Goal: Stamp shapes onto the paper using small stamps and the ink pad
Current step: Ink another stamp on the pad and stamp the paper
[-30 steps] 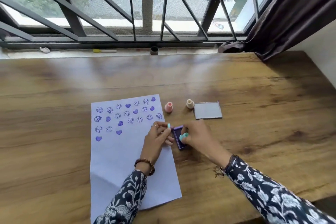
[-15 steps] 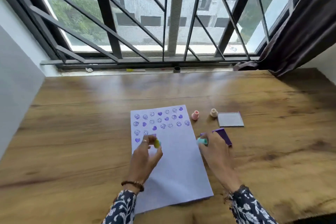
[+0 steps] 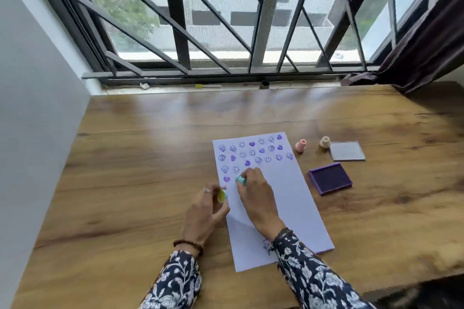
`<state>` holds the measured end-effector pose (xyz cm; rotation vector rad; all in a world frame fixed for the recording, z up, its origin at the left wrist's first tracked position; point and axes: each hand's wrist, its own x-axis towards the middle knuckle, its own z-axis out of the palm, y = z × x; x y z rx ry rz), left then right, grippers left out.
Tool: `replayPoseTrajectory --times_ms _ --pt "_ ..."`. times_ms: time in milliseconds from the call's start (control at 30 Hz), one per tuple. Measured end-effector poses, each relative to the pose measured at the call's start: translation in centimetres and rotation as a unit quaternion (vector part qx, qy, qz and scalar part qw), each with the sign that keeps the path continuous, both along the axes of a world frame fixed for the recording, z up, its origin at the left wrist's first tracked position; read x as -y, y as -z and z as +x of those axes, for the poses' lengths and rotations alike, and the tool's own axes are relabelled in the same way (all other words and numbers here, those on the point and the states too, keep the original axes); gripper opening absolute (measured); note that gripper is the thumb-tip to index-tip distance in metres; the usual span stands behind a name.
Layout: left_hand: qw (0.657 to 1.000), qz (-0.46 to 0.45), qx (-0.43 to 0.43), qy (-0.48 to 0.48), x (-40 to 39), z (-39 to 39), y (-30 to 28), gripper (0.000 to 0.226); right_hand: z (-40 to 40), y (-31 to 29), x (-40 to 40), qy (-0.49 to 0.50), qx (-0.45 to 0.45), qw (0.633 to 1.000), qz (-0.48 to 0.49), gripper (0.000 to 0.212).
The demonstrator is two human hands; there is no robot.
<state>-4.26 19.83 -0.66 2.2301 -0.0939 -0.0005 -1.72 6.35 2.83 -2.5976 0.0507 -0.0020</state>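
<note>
The paper (image 3: pixel 283 198) lies flat on the wooden table (image 3: pixel 140 158), a little right of the frame's centre, its upper part covered with rows of purple smiley faces and hearts; the lower part is blank. The right hand (image 3: pixel 256 198) rests on the sheet with its fingers clamped on a teal stamp (image 3: pixel 241 180), which stands on the paper just right of the lowest heart print; whether its face is pressed down cannot be told. The left hand (image 3: pixel 206 211), at the sheet's left edge, has its fingers closed round a yellow-green stamp (image 3: pixel 222 195), held just off the paper's margin. The ink pad (image 3: pixel 330 178) sits open to the right of the sheet, apart from it; its clear lid (image 3: pixel 347 151) lies further up, beside a beige stamp (image 3: pixel 325 142) and a pink stamp (image 3: pixel 300 146).

The stamps look light, rigid and small, best pinched by their narrow upper part between thumb and two fingertips; the inked face should stay untouched. The paper is thin and likely to slide or lift with the stamp, so a resting palm helps hold it.
</note>
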Motion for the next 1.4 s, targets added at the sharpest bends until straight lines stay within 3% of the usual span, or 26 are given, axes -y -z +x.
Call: replayPoseTrajectory --times_ms 267,500,633,900,1000,1067,1200,1300,1400 --pt "0.999 0.022 0.035 0.009 -0.5 1.1 0.4 0.024 1.8 -0.8 -0.4 -0.04 -0.039 0.994 -0.09 0.015" --pt "0.999 -0.008 0.038 0.023 -0.9 1.7 0.5 0.026 5.6 -1.7 0.3 -0.055 -0.147 0.987 -0.023 0.016" --pt "0.999 -0.019 0.029 0.023 -1.0 1.7 0.3 0.039 7.1 -2.1 0.4 -0.083 -0.215 0.973 -0.011 0.018" --pt "0.999 -0.033 -0.005 0.014 -0.9 1.6 -0.6 0.022 5.1 -1.9 0.4 -0.092 -0.128 0.987 -0.029 0.017" --pt "0.995 -0.082 -0.051 0.0 -1.1 1.7 -1.5 0.02 3.5 -1.5 0.9 -0.041 -0.1 0.994 0.032 0.015" --pt "0.993 -0.1 -0.058 -0.022 -1.1 1.4 -2.1 0.021 2.0 -1.3 1.6 0.04 -0.081 0.988 0.126 0.012" --pt "0.969 -0.205 -0.089 -0.103 0.1 0.3 -3.6 0.025 -1.6 -1.6 4.1 0.189 -0.146 0.886 0.397 0.009" --pt "0.902 -0.362 -0.195 -0.133 2.5 -0.3 -4.1 0.014 -3.9 -2.1 5.4 0.147 -0.195 0.823 0.513 0.007" --pt "0.834 -0.455 -0.292 -0.11 4.8 -0.5 -5.0 0.01 -5.2 -2.9 6.4 0.113 -0.174 0.819 0.535 0.016"
